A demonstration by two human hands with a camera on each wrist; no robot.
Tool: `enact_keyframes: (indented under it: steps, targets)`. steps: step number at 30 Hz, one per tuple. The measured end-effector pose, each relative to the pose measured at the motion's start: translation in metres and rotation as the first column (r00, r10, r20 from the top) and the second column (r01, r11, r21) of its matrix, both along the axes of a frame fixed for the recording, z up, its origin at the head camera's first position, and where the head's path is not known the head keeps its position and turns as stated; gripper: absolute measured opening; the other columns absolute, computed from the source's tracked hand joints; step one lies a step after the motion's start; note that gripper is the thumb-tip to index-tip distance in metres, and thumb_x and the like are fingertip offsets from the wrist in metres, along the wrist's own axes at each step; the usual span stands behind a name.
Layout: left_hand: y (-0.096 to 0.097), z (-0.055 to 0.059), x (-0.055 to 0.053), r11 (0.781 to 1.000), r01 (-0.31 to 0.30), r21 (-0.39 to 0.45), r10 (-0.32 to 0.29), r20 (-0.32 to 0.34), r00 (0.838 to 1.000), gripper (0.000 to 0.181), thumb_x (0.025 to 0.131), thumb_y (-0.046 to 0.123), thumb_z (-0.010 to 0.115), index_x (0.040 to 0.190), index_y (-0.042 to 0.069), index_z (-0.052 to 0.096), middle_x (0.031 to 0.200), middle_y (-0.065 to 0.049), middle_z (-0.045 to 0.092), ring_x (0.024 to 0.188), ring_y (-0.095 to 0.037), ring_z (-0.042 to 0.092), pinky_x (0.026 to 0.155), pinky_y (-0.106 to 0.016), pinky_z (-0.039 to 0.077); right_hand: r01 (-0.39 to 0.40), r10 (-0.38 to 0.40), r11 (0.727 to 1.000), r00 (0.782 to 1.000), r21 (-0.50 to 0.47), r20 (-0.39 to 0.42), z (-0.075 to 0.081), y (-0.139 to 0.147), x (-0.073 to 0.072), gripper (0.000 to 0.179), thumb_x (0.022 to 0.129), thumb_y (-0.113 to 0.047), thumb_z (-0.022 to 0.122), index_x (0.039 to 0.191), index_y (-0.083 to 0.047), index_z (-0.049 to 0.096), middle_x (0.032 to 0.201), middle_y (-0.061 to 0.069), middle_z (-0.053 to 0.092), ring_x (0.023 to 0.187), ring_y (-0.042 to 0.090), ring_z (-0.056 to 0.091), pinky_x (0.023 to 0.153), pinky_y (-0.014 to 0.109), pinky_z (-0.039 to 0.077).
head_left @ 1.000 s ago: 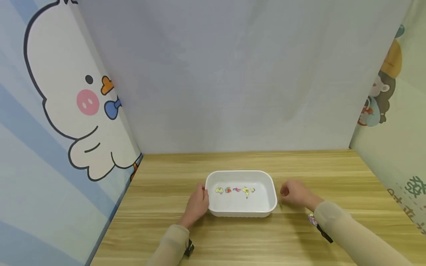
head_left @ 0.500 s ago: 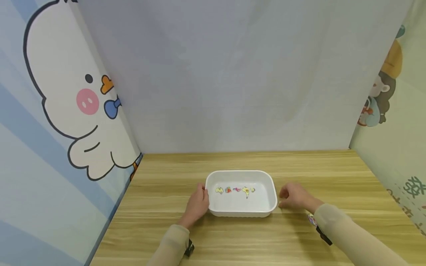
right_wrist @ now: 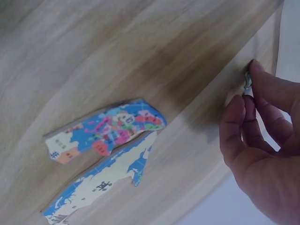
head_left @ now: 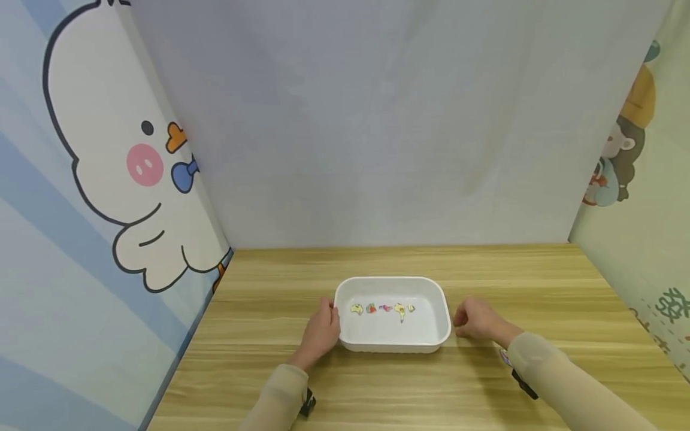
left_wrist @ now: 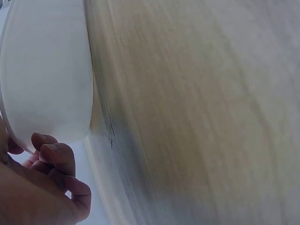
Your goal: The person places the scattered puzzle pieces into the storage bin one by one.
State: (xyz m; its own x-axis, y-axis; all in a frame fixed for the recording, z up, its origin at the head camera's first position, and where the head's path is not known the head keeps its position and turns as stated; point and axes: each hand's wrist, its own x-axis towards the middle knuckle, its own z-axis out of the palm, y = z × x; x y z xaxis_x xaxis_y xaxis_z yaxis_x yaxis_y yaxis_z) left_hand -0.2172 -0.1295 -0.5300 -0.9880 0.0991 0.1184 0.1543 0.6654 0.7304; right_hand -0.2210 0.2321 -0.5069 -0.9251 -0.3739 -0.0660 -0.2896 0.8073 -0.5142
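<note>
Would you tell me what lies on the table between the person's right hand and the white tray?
Nothing: in the head view only a short stretch of bare wooden table separates the right hand from the white tray. The small piece it pinches stays at its fingertips.

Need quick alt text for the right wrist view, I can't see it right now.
The right hand pinches a tiny greenish piece between thumb and fingertips just above the wooden table. Two colourful map-printed puzzle pieces lie side by side on the table nearby.

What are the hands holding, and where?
The left hand grips the white tray by its left rim. The right hand pinches a tiny piece between its fingertips.
</note>
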Motion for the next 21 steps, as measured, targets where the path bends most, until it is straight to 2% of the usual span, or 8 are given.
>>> enact_keyframes:
  steps: [6,14,21]
  targets:
    - [-0.0002,-0.0005,-0.0007,1.0,0.003,-0.002,-0.003,-0.005,1.0,0.019,0.1,0.01,0.04,0.114,-0.001,0.047,0.085,-0.011,0.058,0.07,-0.02,0.054,0.061,-0.035,0.046,0.006,-0.006,0.999,1.0,0.047,-0.002,-0.0008,-0.002,-0.001,0.017,0.066,-0.004,0.08,0.075,-0.006,0.066,0.07,-0.001,0.059,0.067,0.018,0.054,0.064,0.037,0.048]
    - [0.001,0.0001,-0.0002,1.0,0.001,-0.009,-0.001,0.0,1.0,0.02,0.1,0.011,0.04,0.114,-0.001,0.048,0.085,-0.01,0.058,0.068,-0.019,0.054,0.058,-0.034,0.046,0.001,-0.001,1.0,1.0,-0.013,-0.008,-0.0003,-0.0009,0.0005,0.018,0.063,0.0,0.079,0.075,-0.004,0.066,0.069,0.0,0.058,0.066,0.016,0.053,0.061,0.035,0.047]
    - [0.0015,-0.0008,-0.0009,1.0,-0.009,-0.01,0.009,0.01,1.0,0.021,0.101,0.013,0.04,0.115,0.0,0.048,0.085,-0.009,0.058,0.067,-0.018,0.053,0.058,-0.034,0.045,-0.02,0.02,1.0,0.999,-0.022,-0.03,0.0024,0.0018,0.0021,0.014,0.065,-0.003,0.08,0.071,-0.008,0.069,0.066,-0.004,0.061,0.062,0.011,0.052,0.061,0.033,0.046]
